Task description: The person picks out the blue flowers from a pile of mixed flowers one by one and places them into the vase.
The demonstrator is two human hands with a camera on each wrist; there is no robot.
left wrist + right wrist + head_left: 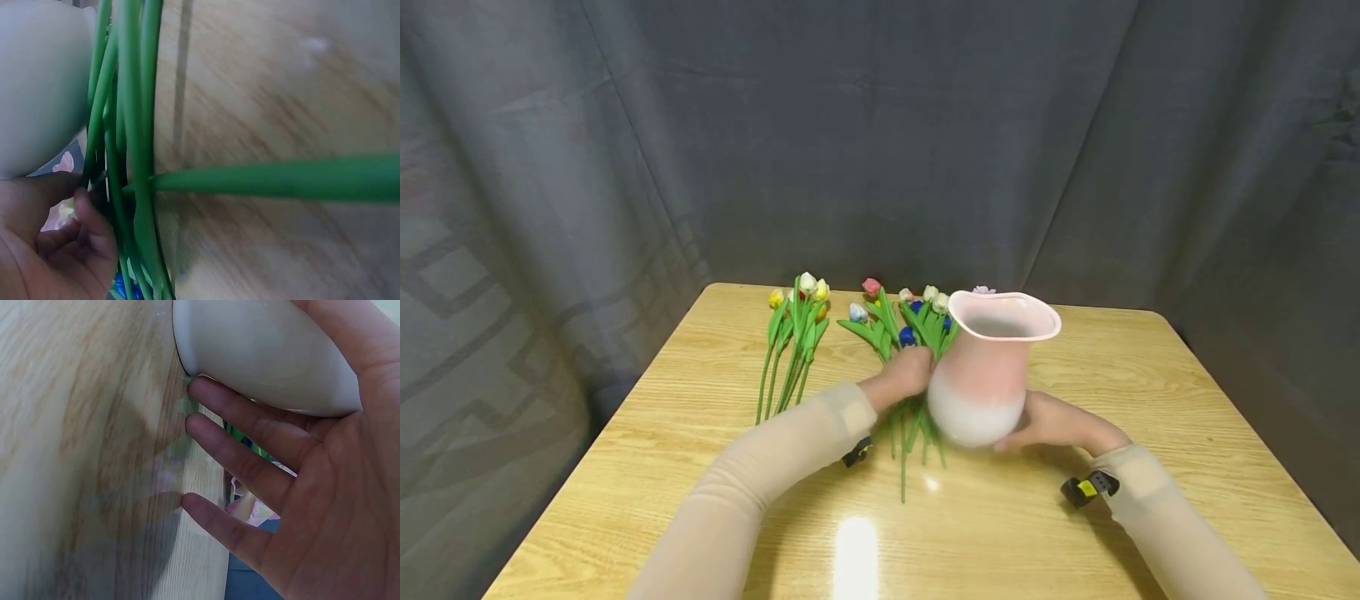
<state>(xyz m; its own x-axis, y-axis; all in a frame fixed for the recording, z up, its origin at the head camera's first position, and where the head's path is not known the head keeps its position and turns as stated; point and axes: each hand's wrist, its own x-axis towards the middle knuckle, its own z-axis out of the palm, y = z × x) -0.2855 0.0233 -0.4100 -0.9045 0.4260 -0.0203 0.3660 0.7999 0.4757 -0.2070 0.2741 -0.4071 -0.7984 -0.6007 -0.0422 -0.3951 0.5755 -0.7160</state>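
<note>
A pink and white vase (981, 375) with a wavy rim stands right of centre in the head view, overlapping some of the flowers. Around its lower right side my right hand (1052, 421) holds it, thumb in front and fingers behind; in the right wrist view those fingers (244, 469) reach along the white base. My left hand (910, 372) is just left of the vase, over a bunch of artificial tulips (928, 321). Thumb and forefinger pinch a thin green tulip stem (275, 178) in the left wrist view, beside several upright stems (134, 112).
Another bunch of tulips (805, 325), white and yellow, lies on the left part of the wooden table (685, 467). Pink, blue and white blooms spread near the table's back edge. A grey curtain (880, 150) hangs behind and at both sides.
</note>
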